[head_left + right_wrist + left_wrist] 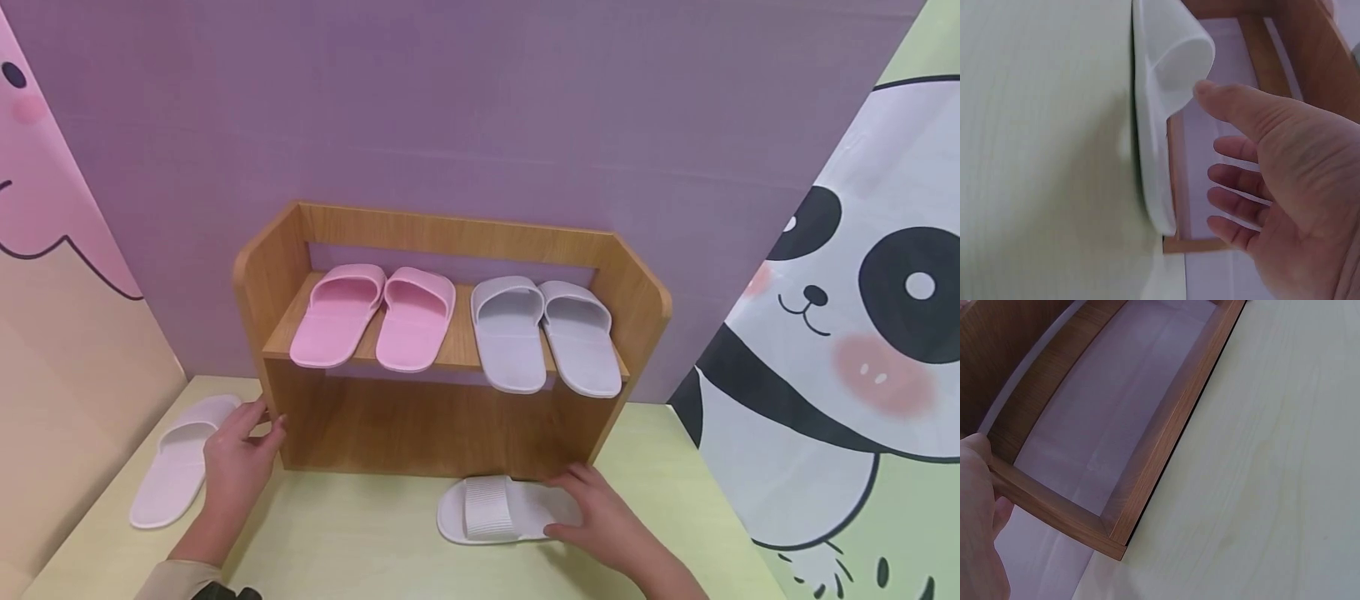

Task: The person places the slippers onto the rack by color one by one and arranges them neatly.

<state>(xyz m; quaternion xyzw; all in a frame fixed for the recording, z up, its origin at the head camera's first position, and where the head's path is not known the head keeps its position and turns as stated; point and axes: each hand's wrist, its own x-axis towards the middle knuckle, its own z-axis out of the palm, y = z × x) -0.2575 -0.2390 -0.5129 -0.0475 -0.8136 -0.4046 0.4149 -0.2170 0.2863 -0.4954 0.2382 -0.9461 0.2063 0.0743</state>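
A small wooden shoe rack (420,425) stands against the purple wall. My left hand (238,454) is at its left side panel; in the left wrist view, the thumb and a finger of that hand (979,506) grip the panel's front edge from either side. A white slipper (487,508) lies sideways on the table in front of the rack, its ribbed strap to the left. Over its heel end is my right hand (592,517). In the right wrist view, that hand's fingers (1235,187) are spread and relaxed, apart from the sole, with the thumb tip near the strap.
On the upper shelf sit a pink slipper pair (416,329) at left and a grey slipper pair (510,342) at right. Another white slipper (176,467) lies on the table (360,542) left of the rack. A panda picture (847,333) covers the right wall.
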